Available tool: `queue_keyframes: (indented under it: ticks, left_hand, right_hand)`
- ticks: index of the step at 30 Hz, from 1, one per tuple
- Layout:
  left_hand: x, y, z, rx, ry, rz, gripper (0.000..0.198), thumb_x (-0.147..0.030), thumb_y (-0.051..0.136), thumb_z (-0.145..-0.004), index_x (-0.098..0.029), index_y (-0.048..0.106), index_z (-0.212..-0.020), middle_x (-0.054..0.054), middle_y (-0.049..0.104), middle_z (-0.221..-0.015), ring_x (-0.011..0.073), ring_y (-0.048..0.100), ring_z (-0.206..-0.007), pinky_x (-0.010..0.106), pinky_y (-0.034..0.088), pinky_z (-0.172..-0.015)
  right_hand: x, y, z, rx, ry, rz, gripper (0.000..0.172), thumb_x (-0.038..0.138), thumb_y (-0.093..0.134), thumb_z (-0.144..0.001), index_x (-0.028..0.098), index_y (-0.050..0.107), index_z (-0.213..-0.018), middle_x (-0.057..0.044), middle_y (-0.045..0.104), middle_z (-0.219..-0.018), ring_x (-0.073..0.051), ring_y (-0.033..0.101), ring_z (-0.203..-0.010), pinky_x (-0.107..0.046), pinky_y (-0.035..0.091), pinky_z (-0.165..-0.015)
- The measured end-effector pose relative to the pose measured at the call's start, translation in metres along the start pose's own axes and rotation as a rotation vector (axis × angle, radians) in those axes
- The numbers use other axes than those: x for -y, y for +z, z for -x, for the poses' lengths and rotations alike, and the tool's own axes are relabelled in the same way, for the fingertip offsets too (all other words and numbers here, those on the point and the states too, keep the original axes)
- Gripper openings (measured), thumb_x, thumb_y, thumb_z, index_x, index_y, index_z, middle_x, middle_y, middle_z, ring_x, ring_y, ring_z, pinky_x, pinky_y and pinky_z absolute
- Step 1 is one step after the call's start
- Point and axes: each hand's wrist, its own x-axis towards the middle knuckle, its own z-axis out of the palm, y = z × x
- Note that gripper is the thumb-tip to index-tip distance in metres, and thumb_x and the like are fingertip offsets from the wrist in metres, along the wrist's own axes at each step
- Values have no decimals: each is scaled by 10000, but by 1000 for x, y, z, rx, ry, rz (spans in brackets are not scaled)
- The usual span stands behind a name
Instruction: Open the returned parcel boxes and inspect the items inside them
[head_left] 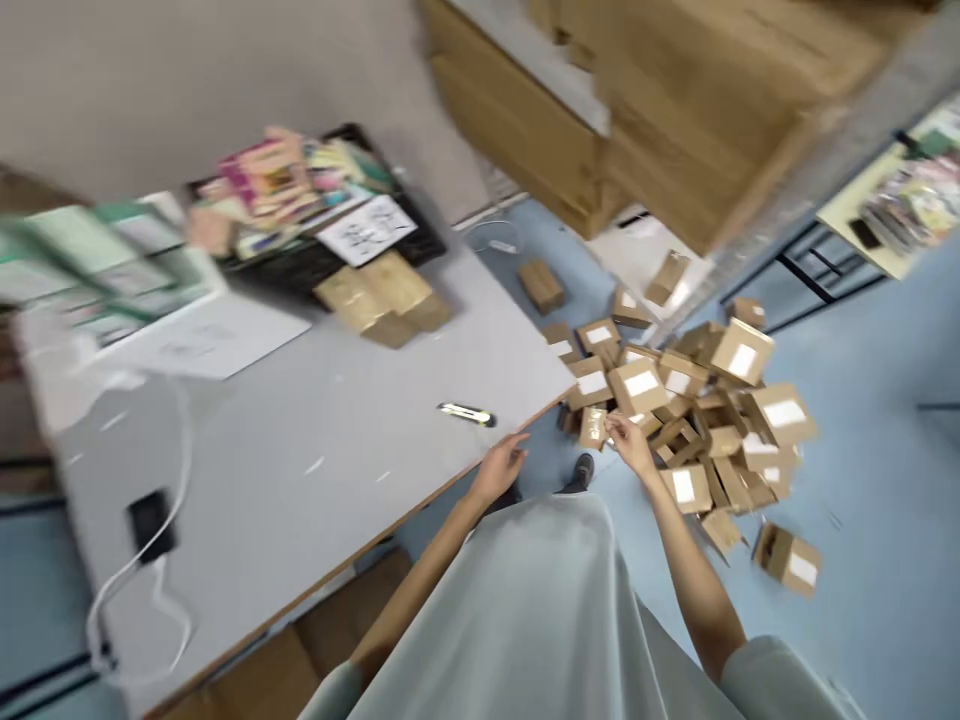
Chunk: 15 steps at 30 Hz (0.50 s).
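Note:
My left hand (502,468) is over the front edge of the grey table (300,510), its fingers loosely bent and apart, with nothing seen in them. On the tabletop just beyond it lies a utility knife (467,414). My right hand (631,443) is out past the table's corner, above the floor, thumb and fingertips pinched together. Whatever is between those fingertips is too small to make out. Right beside them shows a small cardboard box (592,427) with shiny tape; whether the fingers touch it, I cannot tell.
Many cardboard boxes (640,384) are heaped on the blue floor to the right. Taped brown packages (384,298) lie before a black crate (435,243) of colourful packets. A black device (152,525) with a white cable is at the left. Large cartons (675,120) stand behind.

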Motion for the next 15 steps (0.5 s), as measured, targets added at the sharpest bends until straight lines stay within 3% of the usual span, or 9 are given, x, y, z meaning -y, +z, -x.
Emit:
queue_keyframes:
  ticks: [3, 6, 11, 15]
  left_hand:
    - [21, -41, 15, -150, -26, 112, 380, -391, 626, -990, -224, 784, -1293, 147, 836, -1357, 262, 849, -1040, 480, 711, -1008]
    - [54, -85, 38, -235, -49, 197, 402, -380, 593, -1020, -227, 768, -1347, 154, 808, -1426, 254, 844, -1086, 454, 713, -987]
    - [125, -163, 79, -370, -117, 267, 411, -431, 586, -1024, -226, 765, -1331, 162, 810, -1417, 292, 838, -1156, 468, 715, -963]
    - [171, -220, 97, -439, -187, 286, 400, -437, 593, -1008, -234, 770, -1304, 157, 818, -1420, 298, 847, -1120, 461, 717, -920]
  right_hand:
    - [43, 60, -38, 124, -79, 11, 451, 602, 724, -908, 233, 811, -1154, -145, 893, -1123, -323, 854, -1031, -540, 682, -1042]
    - [91, 122, -61, 199, -141, 20, 525, 648, 729, -906, 224, 807, -1205, -158, 885, -1168, -327, 852, -1072, -558, 662, -1092]
    - [161, 222, -79, 225, -197, 40, 623, 739, 730, -908, 216, 800, -1238, -157, 879, -1173, -325, 849, -1081, -563, 655, -1116]
    - [196, 291, -83, 236, -227, 90, 648, 768, 732, -915, 214, 796, -1246, -168, 862, -1223, -328, 836, -1122, -551, 660, -1115]
